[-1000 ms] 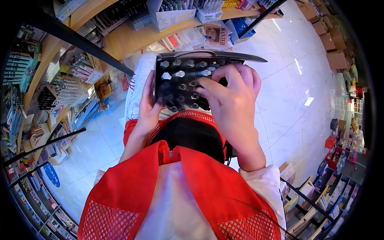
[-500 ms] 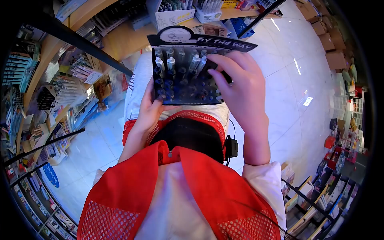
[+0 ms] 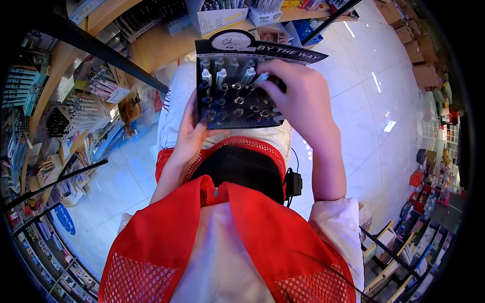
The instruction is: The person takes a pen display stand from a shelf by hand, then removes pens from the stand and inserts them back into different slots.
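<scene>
A black display box [image 3: 237, 122] with a raised header reading "BY THE WAY" rests at the lap, tilted so its top faces me. Several pens stand in rows inside it, with white-topped pens [image 3: 221, 76] toward the back and darker ones in front. My left hand [image 3: 191, 137] holds the box at its left side, thumb at the front corner. At the box's right side, my right hand [image 3: 298, 93] has thumb and forefinger closed around the white top of a pen [image 3: 262, 78]; its other fingers are hidden behind the hand.
A wooden shelf [image 3: 166, 46] with pen boxes runs across the top and left. Black rods [image 3: 108, 58] cross the left side. Cardboard boxes [image 3: 425, 76] stand at the far right above the tiled floor [image 3: 366, 131]. Stocked racks [image 3: 404, 247] occupy the lower right.
Since the first frame, the box has tilted back, showing its header. Over the last half second it has shifted slightly right, and my right hand has closed on a white pen top.
</scene>
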{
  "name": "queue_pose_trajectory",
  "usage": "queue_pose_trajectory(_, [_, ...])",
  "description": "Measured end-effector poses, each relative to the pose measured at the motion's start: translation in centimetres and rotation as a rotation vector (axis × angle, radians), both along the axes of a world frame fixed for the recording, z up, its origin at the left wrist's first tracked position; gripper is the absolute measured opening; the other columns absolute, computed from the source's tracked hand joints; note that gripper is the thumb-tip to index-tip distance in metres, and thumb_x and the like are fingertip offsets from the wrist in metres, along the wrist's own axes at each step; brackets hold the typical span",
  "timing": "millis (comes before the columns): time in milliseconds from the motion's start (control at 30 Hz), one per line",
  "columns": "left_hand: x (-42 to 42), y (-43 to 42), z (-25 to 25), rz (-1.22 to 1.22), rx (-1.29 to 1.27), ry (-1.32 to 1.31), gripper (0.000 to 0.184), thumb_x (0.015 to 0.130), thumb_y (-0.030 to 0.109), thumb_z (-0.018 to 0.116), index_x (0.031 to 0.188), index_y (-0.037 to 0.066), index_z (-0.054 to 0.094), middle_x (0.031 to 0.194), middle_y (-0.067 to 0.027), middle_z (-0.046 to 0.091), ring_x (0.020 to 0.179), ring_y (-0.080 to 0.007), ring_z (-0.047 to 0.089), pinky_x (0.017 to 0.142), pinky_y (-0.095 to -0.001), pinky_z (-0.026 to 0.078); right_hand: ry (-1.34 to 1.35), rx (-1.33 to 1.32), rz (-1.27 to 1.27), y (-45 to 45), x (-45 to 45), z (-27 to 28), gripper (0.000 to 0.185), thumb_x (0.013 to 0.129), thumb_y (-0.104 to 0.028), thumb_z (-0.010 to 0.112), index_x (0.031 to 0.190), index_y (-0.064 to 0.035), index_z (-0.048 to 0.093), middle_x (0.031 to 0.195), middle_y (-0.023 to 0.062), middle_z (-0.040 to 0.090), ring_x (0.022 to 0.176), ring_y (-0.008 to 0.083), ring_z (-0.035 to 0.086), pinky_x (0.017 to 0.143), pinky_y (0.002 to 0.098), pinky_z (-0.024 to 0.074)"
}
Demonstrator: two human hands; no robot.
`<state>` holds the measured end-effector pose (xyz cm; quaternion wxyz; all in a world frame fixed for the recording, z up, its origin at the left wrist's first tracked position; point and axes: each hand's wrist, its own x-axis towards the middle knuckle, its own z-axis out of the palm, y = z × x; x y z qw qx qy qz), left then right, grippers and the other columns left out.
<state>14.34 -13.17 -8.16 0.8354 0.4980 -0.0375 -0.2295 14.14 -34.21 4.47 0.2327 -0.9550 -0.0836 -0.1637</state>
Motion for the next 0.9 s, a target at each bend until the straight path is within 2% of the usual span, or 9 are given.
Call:
queue_pose_trajectory(100, [0.2,0.2,-0.4,0.002,0.025,-0.05,0.05,0.09,-0.006,0.03,0.137,0.009,0.026,0.13,-0.0141,0.045,0.115,-0.0303,0.053,0.089,-0.0501,0.05,-0.02,0.124,-0.005,-0.2,-0.3,1.1,0.014,0.071,-0.011,0.069,0.083,-0.007,0.061,0.071,0.0074,0.063,0.065,0.0274,0.062,0.057,0.0352,0.0482])
queue_pose_trajectory(200, [0.4,0.3,-0.5,0.002,0.06,-0.055,0.054,0.088,-0.009,0.03,0.139,0.009,0.024,0.131,-0.0144,0.044,0.115,-0.0304,0.052,0.09,-0.05,0.049,-0.223,0.118,-0.028,-0.3,-0.6,1.8,0.014,0.07,-0.011,0.069,0.083,-0.0074,0.063,0.072,0.0077,0.063,0.065,0.0274,0.061,0.057,0.0342,0.0471])
queue_pose_trajectory(233, [0.4,0.3,-0.5,0.024,0.085,-0.07,0.055,0.087,-0.009,0.03,0.139,0.009,0.024,0.131,-0.0146,0.044,0.115,-0.0304,0.052,0.09,-0.0499,0.049,-0.256,0.102,-0.039,-0.3,-1.0,2.6,0.016,0.069,-0.01,0.072,0.083,-0.007,0.064,0.072,0.0065,0.064,0.058,0.022,0.058,0.052,0.0301,0.0448])
queue_pose_trajectory(367, [0.2,0.1,-0.8,0.059,0.16,-0.099,0.058,0.087,-0.008,0.03,0.141,0.009,0.021,0.132,-0.0147,0.043,0.116,-0.0304,0.051,0.089,-0.0494,0.05,-0.278,0.078,-0.121,-1.0,-2.7,5.2,0.016,0.067,-0.007,0.076,0.08,-0.0051,0.066,0.071,0.0036,0.063,0.048,0.0108,0.047,0.044,0.0226,0.0375])
queue_pose_trajectory(500, [0.8,0.8,-1.2,-0.044,0.064,-0.01,0.066,0.085,-0.01,0.029,0.145,0.011,0.013,0.141,-0.0136,0.03,0.12,-0.0279,0.048,0.089,-0.0434,0.051,-0.228,0.075,-0.172,-2.5,-3.5,4.9,0.013,0.068,-0.006,0.075,0.077,-0.0031,0.066,0.066,0.0041,0.061,0.048,0.0116,0.047,0.044,0.0225,0.0371])
queue_pose_trajectory(600, [0.9,1.3,-0.7,-0.067,-0.063,0.055,0.061,0.087,-0.008,0.031,0.144,0.011,0.017,0.135,-0.0139,0.039,0.116,-0.0295,0.051,0.088,-0.047,0.051,-0.2,0.05,-0.215,-3.2,-3.8,4.6,0.012,0.068,-0.005,0.074,0.077,-0.0028,0.066,0.066,0.0044,0.061,0.048,0.0117,0.048,0.045,0.0225,0.0374])
queue_pose_trajectory(700, [0.7,1.2,0.3,-0.031,-0.072,0.058,0.055,0.089,-0.005,0.031,0.141,0.01,0.021,0.13,-0.0143,0.044,0.113,-0.0308,0.054,0.088,-0.0507,0.05,-0.194,0.058,-0.171,-3.0,-3.8,4.9,0.012,0.069,-0.005,0.074,0.076,-0.0023,0.065,0.065,0.0052,0.06,0.048,0.0133,0.049,0.045,0.0237,0.0386])
queue_pose_trajectory(800, [0.7,1.3,-0.6,0.003,-0.118,0.02,0.032,0.096,0.007,0.035,0.127,0.001,0.038,0.123,-0.0166,0.051,0.111,-0.0354,0.054,0.086,-0.0562,0.05,-0.116,0.068,-0.097,-2.8,-3.4,4.5,0.012,0.069,-0.006,0.074,0.075,-0.002,0.064,0.064,0.0063,0.06,0.048,0.0153,0.051,0.045,0.0251,0.0401])
queue_pose_trajectory(900, [0.7,1.3,-0.2,-0.019,-0.111,0.045,0.049,0.09,-0.005,0.03,0.137,0.008,0.025,0.127,-0.0143,0.046,0.112,-0.0312,0.054,0.088,-0.0533,0.049,-0.15,0.001,-0.081,-2.5,-3.0,4.1,0.01,0.07,-0.007,0.072,0.076,-0.0034,0.064,0.064,0.0089,0.059,0.053,0.0224,0.055,0.049,0.03,0.0431])
